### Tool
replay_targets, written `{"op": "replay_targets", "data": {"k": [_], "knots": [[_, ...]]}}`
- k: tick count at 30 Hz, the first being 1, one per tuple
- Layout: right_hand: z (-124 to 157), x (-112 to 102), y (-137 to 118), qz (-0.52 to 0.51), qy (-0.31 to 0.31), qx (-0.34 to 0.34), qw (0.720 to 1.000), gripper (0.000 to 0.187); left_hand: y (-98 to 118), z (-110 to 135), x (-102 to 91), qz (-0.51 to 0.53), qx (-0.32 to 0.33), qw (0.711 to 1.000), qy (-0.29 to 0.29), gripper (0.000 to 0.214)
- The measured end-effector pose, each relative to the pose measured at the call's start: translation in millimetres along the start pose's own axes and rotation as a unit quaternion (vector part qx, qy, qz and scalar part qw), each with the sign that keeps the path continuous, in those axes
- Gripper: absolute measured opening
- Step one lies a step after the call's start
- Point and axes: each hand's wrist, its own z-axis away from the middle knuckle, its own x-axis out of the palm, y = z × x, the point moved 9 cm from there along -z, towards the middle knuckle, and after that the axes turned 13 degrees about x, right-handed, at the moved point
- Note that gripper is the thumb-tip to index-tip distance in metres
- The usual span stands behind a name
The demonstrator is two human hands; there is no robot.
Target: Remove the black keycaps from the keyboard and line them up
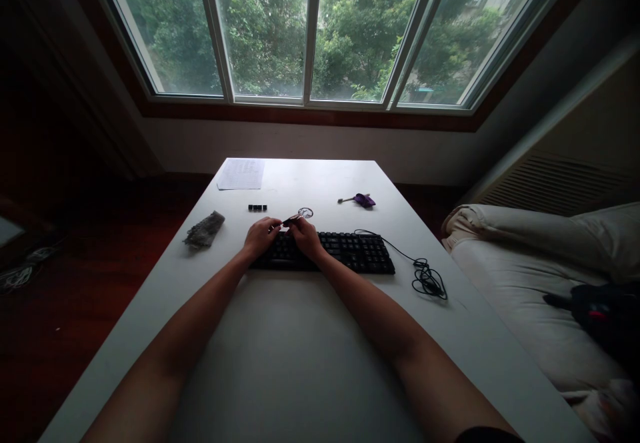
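A black keyboard (357, 251) lies across the white table, partly covered by both hands. Over its left end, my left hand (261, 235) is closed in a pinch at a small dark piece, too small to make out. My right hand (305, 238) is beside it, fingers closed on a thin wire tool with looped ends, which looks like a keycap puller (306, 212). The two hands' fingertips nearly meet above the upper key rows. Just beyond my left hand, several black keycaps (257, 208) stand in a short row.
A crumpled grey cloth (204, 230) lies at the left, a printed paper sheet (241, 174) at the far left corner. Toward the back right is a purple-handled brush (364, 200). The keyboard's black cable (429, 279) is coiled at the right. A pale sofa (525, 283) stands beyond the table's right edge.
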Motion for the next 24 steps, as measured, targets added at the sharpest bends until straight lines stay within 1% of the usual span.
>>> {"op": "replay_targets", "data": {"k": [7, 11, 15, 18, 20, 24], "knots": [[4, -4, -14, -0.004, 0.010, -0.013, 1.000, 0.020, -2, -5, 1.5, 0.018, 0.002, 1.000, -0.012, 0.027], [6, -3, -18, 0.001, 0.000, -0.020, 1.000, 0.019, 2, -4, 0.3, -0.003, 0.014, 1.000, -0.013, 0.028], [0, -3, -9, -0.038, -0.015, 0.018, 0.999, 0.017, 7, -6, 2.3, -0.021, 0.026, 0.999, -0.025, 0.027], [-1, -3, -5, -0.075, -0.039, 0.037, 0.996, 0.018, 5, -9, 2.9, 0.013, 0.010, 1.000, -0.017, 0.024], [0, -9, -5, -0.090, -0.033, 0.038, 0.995, 0.019, 4, -12, 3.5, 0.053, 0.004, 0.999, -0.013, 0.026], [6, -32, -2, -0.109, 0.004, 0.049, 0.993, 0.023, 0, -17, 2.1, 0.120, 0.013, 0.993, -0.007, 0.034]]}}
